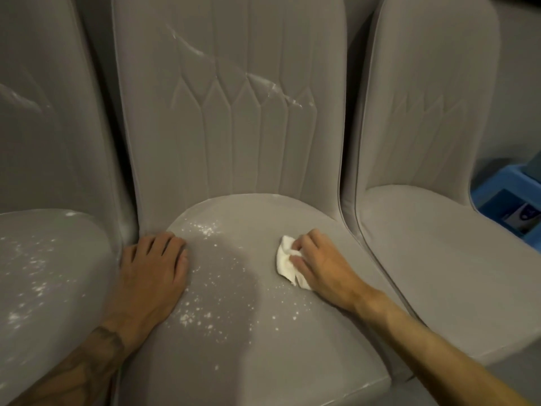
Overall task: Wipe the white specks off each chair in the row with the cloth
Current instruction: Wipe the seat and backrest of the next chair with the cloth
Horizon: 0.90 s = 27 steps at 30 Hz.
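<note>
The light is dim and soft, a flat grey-brown with no hard glare. A broad darker shadow lies across the middle of the seat (292, 218), between my left hand (155, 271) and my right hand (322, 265), and runs toward the front edge. The cloth (285, 260) and the white specks (187, 316) are the brightest patches — slightly washed out. Detail is a little soft throughout. The wide lens bows the chair backs (228, 142) outward at the left and right, and the left side looks smeared.

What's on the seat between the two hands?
In the head view, white specks dot the grey seat between the left hand and the cloth that the right hand grips.
</note>
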### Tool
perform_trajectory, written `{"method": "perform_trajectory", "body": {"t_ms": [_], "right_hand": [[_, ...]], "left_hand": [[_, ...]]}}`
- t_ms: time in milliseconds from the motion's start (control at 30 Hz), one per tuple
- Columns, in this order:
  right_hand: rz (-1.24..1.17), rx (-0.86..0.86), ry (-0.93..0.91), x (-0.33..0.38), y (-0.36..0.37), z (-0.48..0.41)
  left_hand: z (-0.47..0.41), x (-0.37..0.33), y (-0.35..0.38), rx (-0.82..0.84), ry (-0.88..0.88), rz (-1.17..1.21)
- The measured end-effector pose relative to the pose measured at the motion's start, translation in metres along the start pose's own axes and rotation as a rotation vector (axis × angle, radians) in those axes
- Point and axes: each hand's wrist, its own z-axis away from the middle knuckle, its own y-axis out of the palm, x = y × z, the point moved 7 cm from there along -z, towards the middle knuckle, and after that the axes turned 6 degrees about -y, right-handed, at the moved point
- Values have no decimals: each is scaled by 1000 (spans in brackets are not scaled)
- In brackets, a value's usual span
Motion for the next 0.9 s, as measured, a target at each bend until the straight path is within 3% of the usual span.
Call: {"method": "perform_trajectory", "body": {"t_ms": [67, 233, 367, 467, 633, 800, 900], "right_hand": [[29, 18, -15, -14, -10, 3], [174, -113, 291, -60, -17, -7], [37, 3, 49, 9, 7, 8], [9, 50, -43, 10, -9, 22], [144, -101, 282, -63, -32, 10], [-30, 0, 9, 18, -11, 40], [-15, 30, -22, 7, -21, 50]], "left_hand": [[0, 1, 1, -1, 5, -4], [0, 0, 0, 9, -3, -14], [0, 1, 0, 9, -2, -16], [0, 2, 0, 23, 2, -5], [0, 1, -1, 28, 4, -5], [2, 0, -3, 21, 18, -13], [1, -1, -5, 25, 32, -24]]}}
